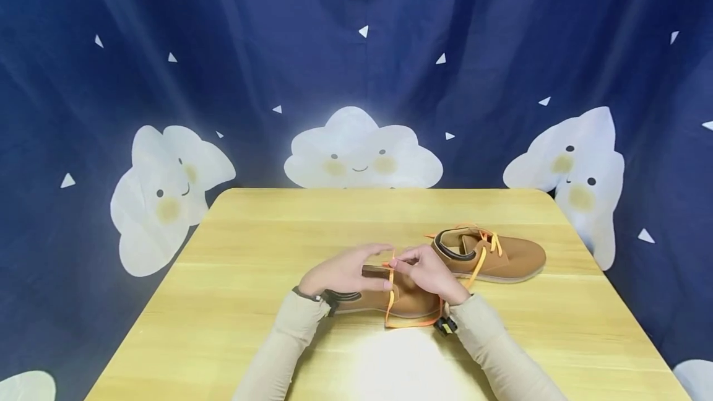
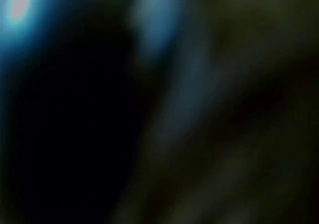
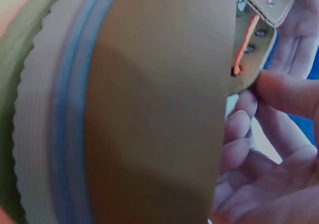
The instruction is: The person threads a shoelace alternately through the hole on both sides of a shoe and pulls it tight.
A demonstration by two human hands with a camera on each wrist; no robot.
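Note:
A brown lace-up shoe [image 1: 414, 297] lies on the table with its toe to the right. My left hand [image 1: 348, 272] reaches over its opening from the left, thumb and fingers spread apart. At the eyelets my right hand [image 1: 427, 274] pinches the orange shoelace [image 1: 391, 296], which shows at its fingertips. In the right wrist view, the shoe's side [image 3: 159, 109] fills the middle, and fingers [image 3: 294, 92] touch the corner of an eyelet flap [image 3: 254, 59] threaded with orange lace. The left wrist view is too dark and blurred to read.
A second brown shoe [image 1: 518, 258] with an orange lace tied on it stands behind and to the right. Loose lace trails along the near shoe's front side. The wooden table [image 1: 223, 314] ends at a blue curtain [image 1: 356, 79] with cloud prints.

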